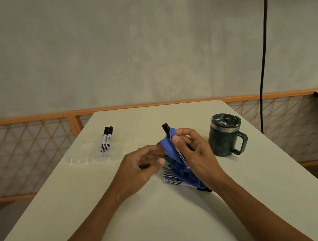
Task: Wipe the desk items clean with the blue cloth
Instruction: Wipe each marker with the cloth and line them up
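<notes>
Your right hand (195, 151) is clamped on the held marker (166, 129). The thumb presses the blue cloth (167, 146) against the barrel and the fingers curl round behind. The marker's black cap sticks out of the cloth towards 11 o'clock, and a strip of its white label shows below the thumb. The rest of the cloth hangs down onto the worktop (160, 222), roughly at its centre.

Your left hand (138, 164) is at 9 o'clock of the cloth, fingers curled, with the fingertips against the cloth's left edge. I cannot tell whether it's actually pinching the cloth. A small dark object (144, 166) sits by the palm; I can't identify it.

The loose markers (172, 179) lie flat on the worktop at 6 o'clock of the cloth, partly under it.

A pair of markers (106, 140) sits side by side in the clear tray (89, 158), caps at the far end, at 10 o'clock of the hands and well apart from them.

The dark green mug (225, 135), lid on and handle facing right, stands upright at 3 o'clock, near your right hand but not touching it.
</notes>
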A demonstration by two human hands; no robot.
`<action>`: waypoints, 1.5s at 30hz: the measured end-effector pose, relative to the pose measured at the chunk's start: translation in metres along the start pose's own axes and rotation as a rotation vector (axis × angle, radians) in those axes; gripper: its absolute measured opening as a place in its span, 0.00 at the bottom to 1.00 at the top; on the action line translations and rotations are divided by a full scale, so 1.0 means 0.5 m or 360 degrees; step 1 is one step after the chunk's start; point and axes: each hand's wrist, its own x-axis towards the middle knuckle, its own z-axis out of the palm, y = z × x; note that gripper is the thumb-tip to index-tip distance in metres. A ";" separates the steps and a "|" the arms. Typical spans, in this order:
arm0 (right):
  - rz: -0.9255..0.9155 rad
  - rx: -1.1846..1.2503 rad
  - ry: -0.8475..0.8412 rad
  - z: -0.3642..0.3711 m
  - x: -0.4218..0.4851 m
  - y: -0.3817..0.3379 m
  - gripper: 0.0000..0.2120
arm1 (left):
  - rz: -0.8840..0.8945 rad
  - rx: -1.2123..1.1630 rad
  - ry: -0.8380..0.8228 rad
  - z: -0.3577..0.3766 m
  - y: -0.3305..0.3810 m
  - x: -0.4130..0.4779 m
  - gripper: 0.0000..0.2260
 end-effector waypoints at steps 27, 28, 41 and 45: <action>-0.0061 0.0223 -0.0020 -0.029 0.002 -0.046 0.12 | 0.0053 -0.0086 0.0151 0.052 -0.035 0.024 0.08; -0.0048 0.0213 -0.0020 -0.032 0.003 -0.043 0.12 | 0.0068 -0.0053 0.0137 0.043 -0.035 0.023 0.10; -0.0111 -0.0417 -0.0365 -0.017 -0.014 -0.012 0.12 | 0.0271 0.0232 0.0570 -0.028 0.021 0.007 0.20; -0.0134 -0.0501 -0.0354 -0.013 -0.016 -0.008 0.10 | 0.0307 0.0308 0.0520 -0.026 0.019 0.007 0.19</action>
